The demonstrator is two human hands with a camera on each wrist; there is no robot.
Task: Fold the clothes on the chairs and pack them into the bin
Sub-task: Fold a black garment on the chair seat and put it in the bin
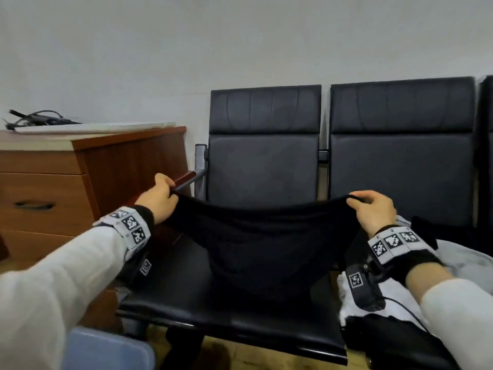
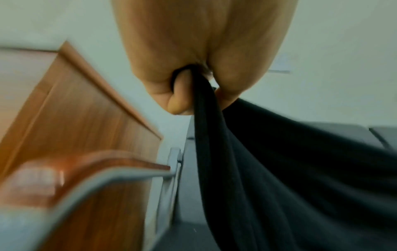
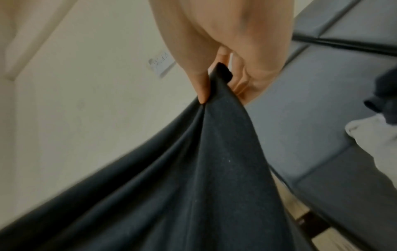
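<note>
A black garment [image 1: 262,244] hangs stretched between my two hands above the seat of the left black chair [image 1: 186,295]. My left hand [image 1: 160,194] grips its left top corner near the chair's armrest; in the left wrist view the left hand [image 2: 193,71] has fingers curled round the bunched black garment [image 2: 268,169]. My right hand [image 1: 373,209] pinches the right top corner; in the right wrist view the right hand [image 3: 225,64] pinches the black garment [image 3: 193,169] between thumb and fingers. The garment's lower part sags onto the seat.
More clothes, a white and grey pile [image 1: 458,260] with a dark piece, lie on the right chair [image 1: 400,156]. A wooden drawer cabinet [image 1: 66,182] stands left of the chairs, with cables on top. A pale blue bin [image 1: 106,351] sits at the lower left on the floor.
</note>
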